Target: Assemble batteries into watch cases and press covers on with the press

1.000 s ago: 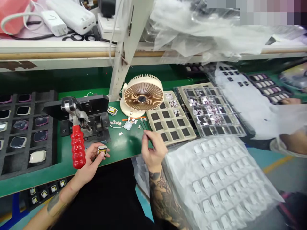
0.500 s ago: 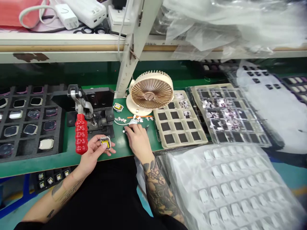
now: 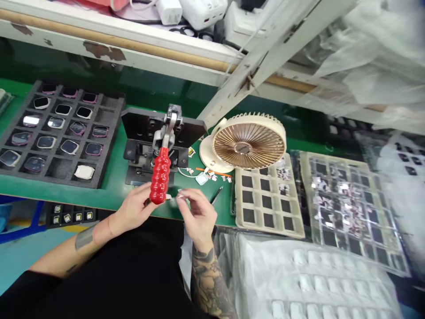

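Observation:
My left hand (image 3: 134,208) is closed on a small square watch case, mostly hidden behind the red handle (image 3: 160,177) of a toggle clamp press; only a pale edge of the watch case (image 3: 168,197) shows. Close to its right, my right hand (image 3: 199,215) pinches a tiny whitish piece (image 3: 179,193) between thumb and forefinger, too small to make out clearly. Behind the hands, several small white tabs (image 3: 214,177) lie scattered by a pale square piece (image 3: 201,178). Dark tweezers (image 3: 216,195) rest right of them. Another watch case (image 3: 191,152) sits beside the press.
A grey foam tray (image 3: 73,177) with watch cases lies left. A cream fan (image 3: 249,141) stands behind the tabs. Cream compartment trays (image 3: 259,208) and a plastic-covered tray (image 3: 361,217) are on the right, with wrapped white parts (image 3: 318,283) in front. A shelf post (image 3: 252,66) slants above.
My view has turned left. My right hand has lifted from the loose tabs and come to my left hand, which now holds the watch case behind the red handle.

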Demonstrator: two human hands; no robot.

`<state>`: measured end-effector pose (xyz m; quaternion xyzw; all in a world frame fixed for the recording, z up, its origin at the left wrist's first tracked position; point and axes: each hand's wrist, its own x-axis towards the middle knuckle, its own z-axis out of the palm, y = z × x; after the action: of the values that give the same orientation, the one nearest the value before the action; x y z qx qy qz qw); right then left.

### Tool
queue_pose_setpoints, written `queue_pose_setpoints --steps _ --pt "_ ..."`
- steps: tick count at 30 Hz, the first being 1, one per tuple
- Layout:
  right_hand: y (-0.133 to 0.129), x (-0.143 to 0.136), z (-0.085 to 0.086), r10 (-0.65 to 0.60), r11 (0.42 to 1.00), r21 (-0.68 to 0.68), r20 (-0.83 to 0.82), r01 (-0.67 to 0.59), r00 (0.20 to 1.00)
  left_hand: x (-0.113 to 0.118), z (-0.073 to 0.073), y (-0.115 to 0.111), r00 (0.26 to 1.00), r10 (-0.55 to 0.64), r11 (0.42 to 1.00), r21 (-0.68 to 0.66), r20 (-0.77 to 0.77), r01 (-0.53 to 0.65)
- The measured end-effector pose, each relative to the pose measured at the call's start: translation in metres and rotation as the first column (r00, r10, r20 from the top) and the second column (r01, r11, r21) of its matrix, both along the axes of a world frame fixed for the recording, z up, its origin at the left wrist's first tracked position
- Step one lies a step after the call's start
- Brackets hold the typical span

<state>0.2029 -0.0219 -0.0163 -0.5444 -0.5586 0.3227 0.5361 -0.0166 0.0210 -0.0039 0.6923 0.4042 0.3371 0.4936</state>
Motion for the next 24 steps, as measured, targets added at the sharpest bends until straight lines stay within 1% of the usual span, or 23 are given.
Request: queue_pose_setpoints --steps 1,3,6,11,13,15,17,22,24 --pt "-0.001 -0.005 0.000 0.012 1.000 -0.014 -0.031 -0.013 0.999 0.001 0.001 0.000 1.000 -0.004 1.000 0.006 0.005 0.004" --pt "-0.001 -0.013 0.000 0.017 1.000 -0.008 -0.038 -0.018 0.999 0.004 0.000 0.000 1.000 0.000 1.000 0.014 -0.003 0.000" --pt "0.001 -0.019 0.003 -0.003 1.000 0.012 0.007 0.003 1.000 0.005 -0.003 -0.002 0.999 0.006 0.999 0.038 -0.032 -0.005" --pt "0.001 -0.023 0.004 0.008 1.000 -0.009 0.086 -0.008 0.996 0.004 -0.007 -0.005 0.998 -0.002 0.997 0.072 -0.058 0.006" --pt "-0.001 -0.024 0.002 -0.025 1.000 -0.001 0.061 0.025 0.998 0.003 -0.007 -0.005 0.996 -0.018 0.998 0.062 -0.087 0.023" --pt "-0.003 -0.024 0.000 -0.056 0.998 0.005 -0.006 0.056 0.998 0.003 -0.006 -0.005 0.993 -0.039 0.998 0.050 -0.111 0.045" --pt "-0.004 -0.024 -0.001 -0.052 0.999 0.007 -0.037 0.052 0.998 0.004 -0.005 -0.006 0.993 -0.047 0.998 0.046 -0.107 0.052" --pt "-0.004 -0.020 0.002 -0.042 0.999 0.033 0.057 0.040 0.997 0.006 -0.003 -0.010 0.999 -0.031 0.999 0.021 -0.042 0.032" --pt "-0.003 -0.017 0.005 -0.033 0.999 0.045 0.097 0.028 0.995 0.006 -0.002 -0.010 0.999 -0.022 0.999 0.027 -0.041 0.023"
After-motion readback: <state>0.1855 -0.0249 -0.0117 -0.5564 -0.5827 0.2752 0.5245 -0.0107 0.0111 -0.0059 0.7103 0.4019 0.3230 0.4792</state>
